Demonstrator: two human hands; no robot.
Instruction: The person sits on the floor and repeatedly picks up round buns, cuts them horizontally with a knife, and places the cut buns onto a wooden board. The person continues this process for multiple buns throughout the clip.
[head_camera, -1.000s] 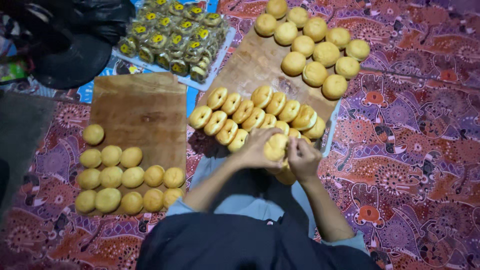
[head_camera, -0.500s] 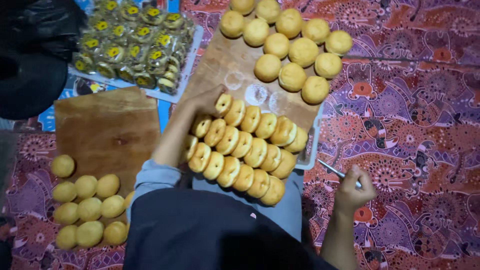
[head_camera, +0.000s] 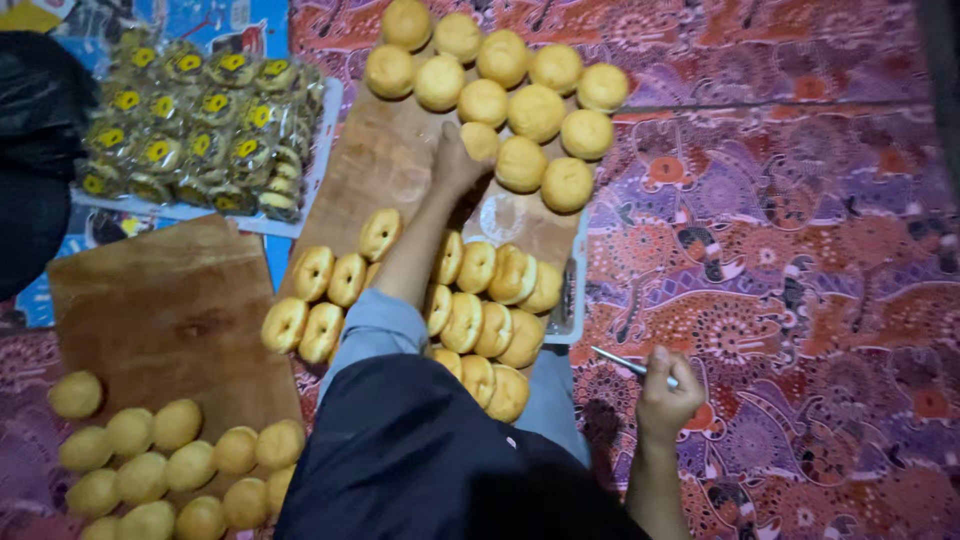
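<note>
Two hands: left hand (head_camera: 455, 165) grip half-hidden touching bun (head_camera: 481, 141); right hand (head_camera: 667, 393) pinches thin tool (head_camera: 622, 362).

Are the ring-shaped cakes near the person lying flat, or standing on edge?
On edge: the ring-shaped cakes lean against each other in rows on the wooden board, holes sideways, unlike the round cakes lying flat.

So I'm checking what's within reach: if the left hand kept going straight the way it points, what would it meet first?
The left hand points up the wooden board and already seems to touch a round yellow bun; straight on lies the rest of that bun cluster, though depth is hard to judge.
</note>
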